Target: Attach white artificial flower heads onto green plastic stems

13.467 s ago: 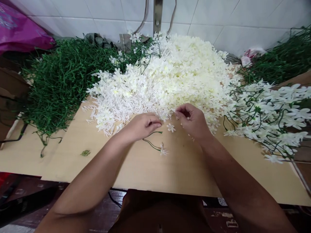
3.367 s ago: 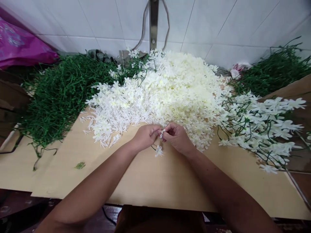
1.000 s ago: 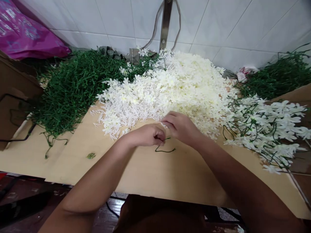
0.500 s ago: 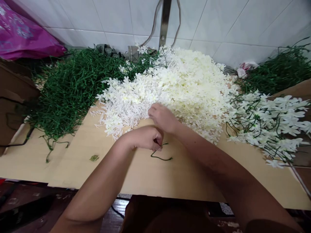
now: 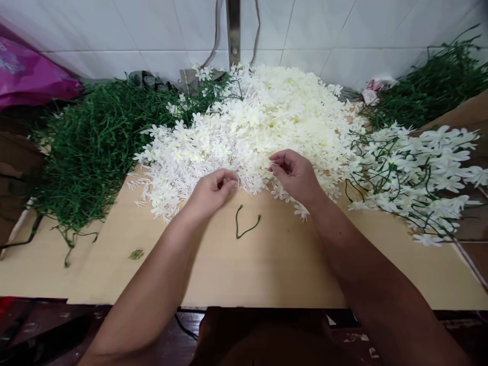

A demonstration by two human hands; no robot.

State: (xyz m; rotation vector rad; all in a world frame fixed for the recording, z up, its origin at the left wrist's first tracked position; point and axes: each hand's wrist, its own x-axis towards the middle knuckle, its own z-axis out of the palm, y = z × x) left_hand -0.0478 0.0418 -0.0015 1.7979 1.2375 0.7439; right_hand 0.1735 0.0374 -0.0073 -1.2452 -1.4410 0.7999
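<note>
White tiles back the tabletop (image 5: 267,269); left hand (image 5: 209,192) and right hand (image 5: 295,175) pinch small blossoms at the flower heap (image 5: 274,122), which may spill; the bare stem (image 5: 246,229) lies loose.

right hand (image 5: 295,175) fingers' contents too small

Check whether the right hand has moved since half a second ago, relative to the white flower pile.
Yes. The right hand has shifted rightward along the near edge of the white flower pile, away from the left hand.
</note>
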